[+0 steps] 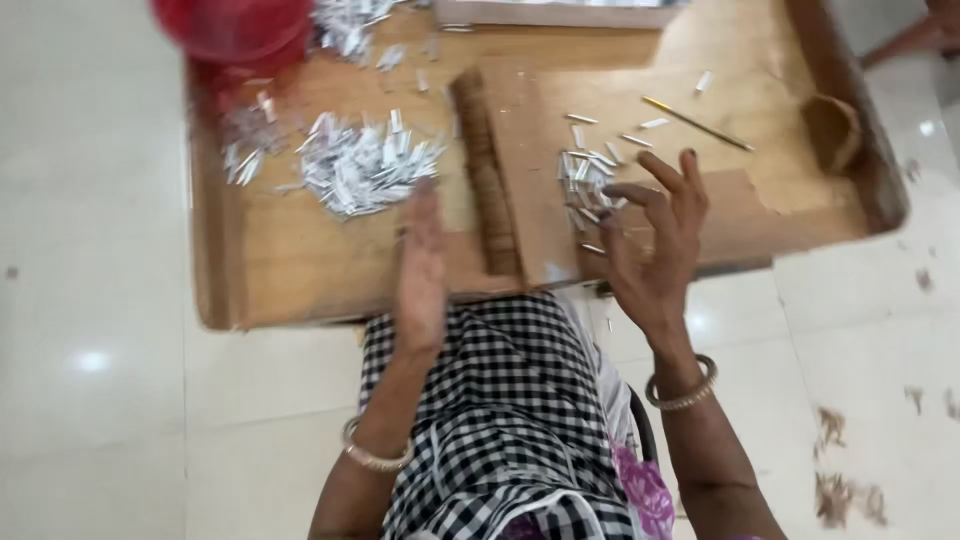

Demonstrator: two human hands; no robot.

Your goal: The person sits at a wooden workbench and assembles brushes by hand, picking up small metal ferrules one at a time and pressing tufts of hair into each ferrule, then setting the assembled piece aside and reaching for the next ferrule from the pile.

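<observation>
I see a shallow wooden tray [230,290] across the lap. My left hand [422,265] is flat and open at its near edge, just beside a heap of white paper slips [362,170]. My right hand [655,235], fingers spread and holding nothing, hovers over a smaller cluster of slips [583,180]. A red container [235,28] sits at the far left corner, contents unclear.

Small cluster of white paper sticks [585,185] loose on the wooden tray, mostly parallel.
</observation>
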